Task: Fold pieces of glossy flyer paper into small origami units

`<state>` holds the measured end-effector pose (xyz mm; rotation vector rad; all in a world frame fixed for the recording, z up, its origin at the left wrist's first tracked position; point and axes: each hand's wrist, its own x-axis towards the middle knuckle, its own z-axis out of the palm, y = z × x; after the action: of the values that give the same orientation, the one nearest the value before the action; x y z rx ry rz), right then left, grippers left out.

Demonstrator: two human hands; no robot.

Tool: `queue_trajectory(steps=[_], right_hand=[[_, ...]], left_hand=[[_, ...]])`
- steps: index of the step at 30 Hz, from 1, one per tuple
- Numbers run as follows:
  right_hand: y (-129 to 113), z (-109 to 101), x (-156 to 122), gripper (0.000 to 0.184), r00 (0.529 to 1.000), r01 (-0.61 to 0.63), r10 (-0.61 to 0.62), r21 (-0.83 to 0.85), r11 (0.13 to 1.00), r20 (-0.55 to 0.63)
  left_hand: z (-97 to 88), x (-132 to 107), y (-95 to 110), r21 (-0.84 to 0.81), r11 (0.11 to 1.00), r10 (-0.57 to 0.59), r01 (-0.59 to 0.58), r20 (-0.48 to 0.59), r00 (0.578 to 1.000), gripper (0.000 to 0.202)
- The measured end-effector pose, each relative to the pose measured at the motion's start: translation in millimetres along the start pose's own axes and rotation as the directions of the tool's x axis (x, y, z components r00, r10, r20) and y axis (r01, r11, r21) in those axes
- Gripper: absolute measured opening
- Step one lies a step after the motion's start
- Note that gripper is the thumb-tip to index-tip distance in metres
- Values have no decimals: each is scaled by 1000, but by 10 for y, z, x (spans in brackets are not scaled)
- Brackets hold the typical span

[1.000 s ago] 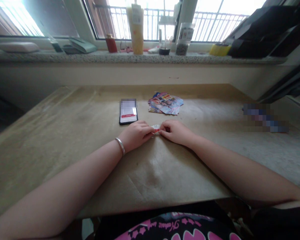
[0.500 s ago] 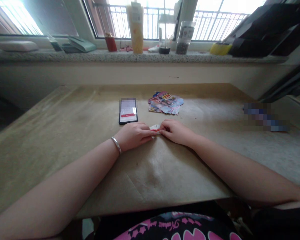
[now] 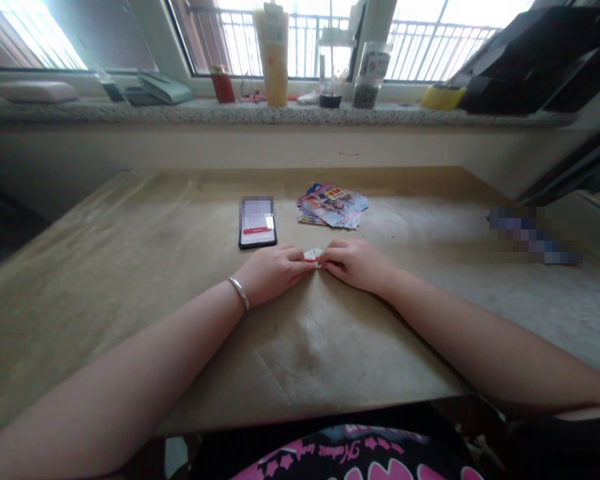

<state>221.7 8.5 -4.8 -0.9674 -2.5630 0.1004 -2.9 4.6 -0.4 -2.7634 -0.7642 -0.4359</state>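
Observation:
Between my fingertips is a small piece of folded paper (image 3: 312,254), white with a red strip, low over the tabletop. My left hand (image 3: 275,268) presses its left part with the fingers together; a silver bangle circles that wrist. From the other side, my right hand (image 3: 357,264) pinches the paper's right end with curled fingers. Most of the paper is hidden under the fingers. Just beyond my left hand lies a phone (image 3: 257,223) with a lit screen. Past my right hand is a fanned stack of colourful printed papers (image 3: 333,205).
The table (image 3: 180,220) has a pale, glossy cover. A blurred dark strip-like object (image 3: 533,237) lies at its right side. Along the granite windowsill (image 3: 155,115) stand a red bottle (image 3: 223,87), a tall yellowish container (image 3: 274,63), a clear jar (image 3: 367,87) and a black bag (image 3: 520,73).
My left hand has shifted slightly to the right, closer to my right hand. The right fingers have bent down more over the paper. Phone and printed papers stay in place.

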Motion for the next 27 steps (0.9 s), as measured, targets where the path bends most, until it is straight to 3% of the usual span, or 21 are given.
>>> queue_trajectory(steps=[17, 27], right_hand=[[-113, 12, 25, 20, 993, -115, 115, -42, 993, 2], [-43, -8, 13, 22, 999, 2, 0, -58, 998, 34]], left_hand=[[65, 40, 22, -79, 987, -144, 142, -24, 989, 18], [77, 40, 13, -70, 988, -135, 135, 6, 991, 19]])
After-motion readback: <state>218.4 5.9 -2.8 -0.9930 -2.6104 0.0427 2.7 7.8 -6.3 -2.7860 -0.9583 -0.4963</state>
